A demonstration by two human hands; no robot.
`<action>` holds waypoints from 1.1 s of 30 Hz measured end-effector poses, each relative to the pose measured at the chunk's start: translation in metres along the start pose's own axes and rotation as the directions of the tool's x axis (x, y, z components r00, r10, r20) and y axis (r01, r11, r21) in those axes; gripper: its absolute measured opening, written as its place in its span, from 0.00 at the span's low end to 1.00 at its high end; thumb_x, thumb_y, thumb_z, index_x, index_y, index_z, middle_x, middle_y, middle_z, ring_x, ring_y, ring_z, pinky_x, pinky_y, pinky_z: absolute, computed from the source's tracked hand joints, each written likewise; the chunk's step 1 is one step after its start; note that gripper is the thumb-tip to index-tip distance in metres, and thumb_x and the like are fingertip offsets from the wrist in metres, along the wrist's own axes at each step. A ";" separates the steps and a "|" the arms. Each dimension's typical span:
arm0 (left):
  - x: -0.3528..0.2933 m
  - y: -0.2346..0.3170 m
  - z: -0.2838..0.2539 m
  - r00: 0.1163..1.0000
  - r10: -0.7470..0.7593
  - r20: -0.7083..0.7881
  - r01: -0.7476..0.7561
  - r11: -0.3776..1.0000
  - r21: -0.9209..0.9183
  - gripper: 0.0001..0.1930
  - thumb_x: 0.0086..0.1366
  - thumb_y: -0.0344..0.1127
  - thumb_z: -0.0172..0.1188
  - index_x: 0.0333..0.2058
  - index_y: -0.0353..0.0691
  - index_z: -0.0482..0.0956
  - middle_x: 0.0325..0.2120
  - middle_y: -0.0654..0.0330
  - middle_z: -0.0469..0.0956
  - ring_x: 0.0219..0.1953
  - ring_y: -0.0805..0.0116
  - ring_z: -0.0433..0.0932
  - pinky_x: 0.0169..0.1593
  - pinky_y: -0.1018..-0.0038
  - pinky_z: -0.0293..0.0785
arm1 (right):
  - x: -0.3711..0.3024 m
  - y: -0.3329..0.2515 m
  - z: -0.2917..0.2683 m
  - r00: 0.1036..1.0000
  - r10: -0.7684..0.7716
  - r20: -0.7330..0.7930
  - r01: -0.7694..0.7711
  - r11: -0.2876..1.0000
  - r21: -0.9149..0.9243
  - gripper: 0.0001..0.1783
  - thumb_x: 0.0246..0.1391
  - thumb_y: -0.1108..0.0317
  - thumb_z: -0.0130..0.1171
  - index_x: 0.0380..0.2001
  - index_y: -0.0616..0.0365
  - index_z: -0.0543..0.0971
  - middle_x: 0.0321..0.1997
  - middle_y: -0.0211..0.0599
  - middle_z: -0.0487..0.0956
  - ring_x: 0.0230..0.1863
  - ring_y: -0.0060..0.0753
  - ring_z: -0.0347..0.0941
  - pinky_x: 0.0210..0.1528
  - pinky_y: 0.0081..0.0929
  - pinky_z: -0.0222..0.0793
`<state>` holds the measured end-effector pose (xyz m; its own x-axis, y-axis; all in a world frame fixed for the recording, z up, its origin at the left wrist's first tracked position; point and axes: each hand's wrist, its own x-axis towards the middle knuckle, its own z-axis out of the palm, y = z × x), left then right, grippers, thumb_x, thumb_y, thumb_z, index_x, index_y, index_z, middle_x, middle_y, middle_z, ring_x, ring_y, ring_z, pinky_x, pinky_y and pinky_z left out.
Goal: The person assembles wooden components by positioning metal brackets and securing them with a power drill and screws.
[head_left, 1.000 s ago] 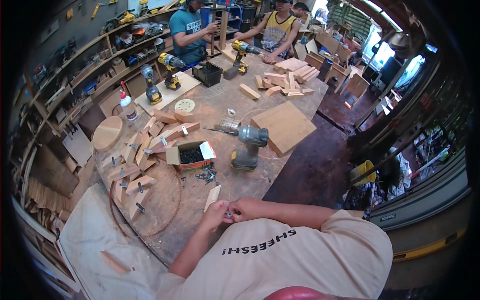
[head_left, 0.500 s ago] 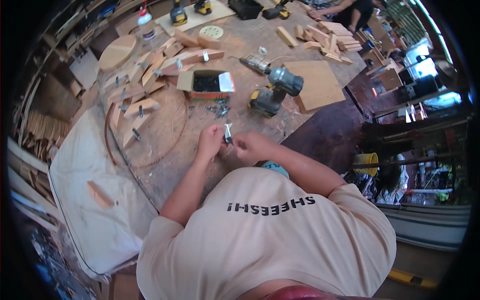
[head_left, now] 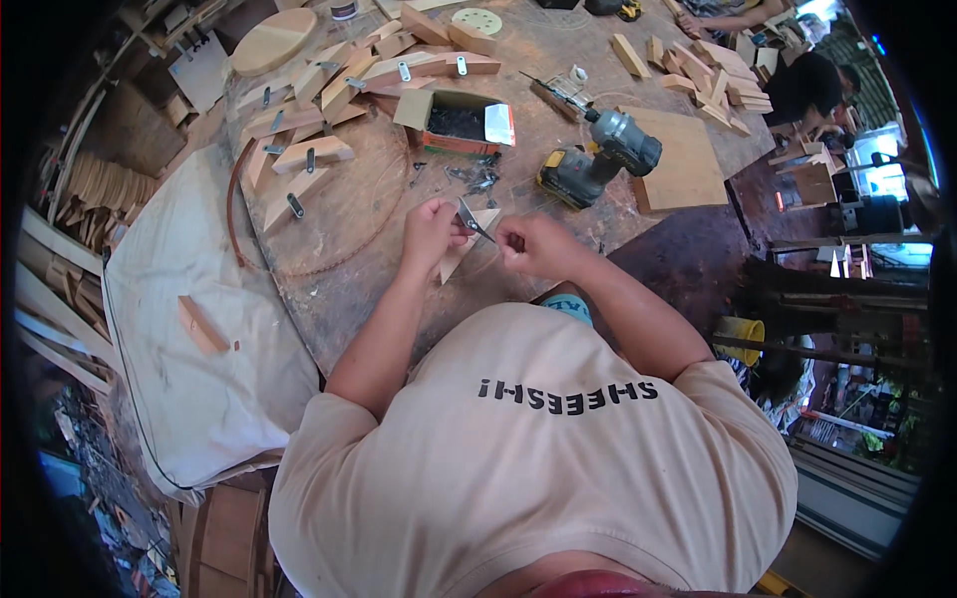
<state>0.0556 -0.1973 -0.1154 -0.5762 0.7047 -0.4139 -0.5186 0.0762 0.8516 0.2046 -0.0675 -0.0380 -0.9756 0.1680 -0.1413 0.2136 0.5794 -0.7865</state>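
Note:
My left hand (head_left: 431, 235) pinches a small metal plate (head_left: 471, 215), long and narrow, holding it tilted over the bench. Below it lies a pale, pointed wood piece (head_left: 457, 261), partly hidden by my left fingers. Just to the right, my right hand (head_left: 536, 246) is closed with its fingertips near the plate's lower end; anything inside them is too small to make out. Beyond my hands are loose dark screws (head_left: 480, 177) and an open cardboard box (head_left: 461, 142) filled with dark screws. A cordless driver (head_left: 598, 159) stands to the right of the box.
Several cut wood blocks (head_left: 311, 157) with metal plates lie at left, near a round wooden board (head_left: 273, 42). A square board (head_left: 678, 164) sits behind the driver, with stacked blocks (head_left: 720, 75) farther off. A co-worker's arm (head_left: 733, 18) shows at the far right.
The view has shifted, so the bench things appear farther right and higher. The plate between my hands has tilted toward the right hand, and the pale wood piece beneath now shows.

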 end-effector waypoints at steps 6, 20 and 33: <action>0.001 0.001 -0.009 0.999 -0.032 -0.017 0.031 0.998 -0.054 0.09 0.66 0.35 0.50 0.34 0.34 0.74 0.26 0.57 0.79 0.27 0.68 0.81 0.27 0.80 0.74 | 0.010 0.004 -0.010 1.000 0.025 0.004 -0.026 0.996 0.080 0.05 0.42 0.73 0.58 0.25 0.61 0.74 0.18 0.36 0.74 0.20 0.24 0.68 0.26 0.26 0.66; 0.007 0.000 -0.029 0.996 -0.007 -0.085 0.002 0.999 -0.050 0.09 0.67 0.34 0.49 0.33 0.35 0.73 0.27 0.56 0.77 0.28 0.67 0.81 0.30 0.76 0.77 | 0.059 0.059 -0.025 0.894 0.305 -0.328 -0.328 0.945 -0.016 0.08 0.48 0.67 0.64 0.28 0.59 0.78 0.23 0.35 0.77 0.25 0.25 0.74 0.30 0.25 0.69; 0.001 -0.016 -0.026 1.000 -0.023 -0.009 0.024 1.000 0.011 0.06 0.66 0.33 0.53 0.31 0.39 0.74 0.26 0.60 0.78 0.28 0.72 0.79 0.30 0.80 0.73 | 0.064 0.100 -0.014 0.863 0.279 -0.422 -0.347 0.933 -0.094 0.08 0.46 0.66 0.63 0.31 0.55 0.81 0.25 0.39 0.79 0.31 0.42 0.78 0.36 0.33 0.72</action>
<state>0.0468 -0.2166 -0.1377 -0.5698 0.6961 -0.4367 -0.5251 0.1004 0.8451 0.1640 0.0124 -0.1173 -0.7609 0.6429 -0.0873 0.5429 0.5573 -0.6282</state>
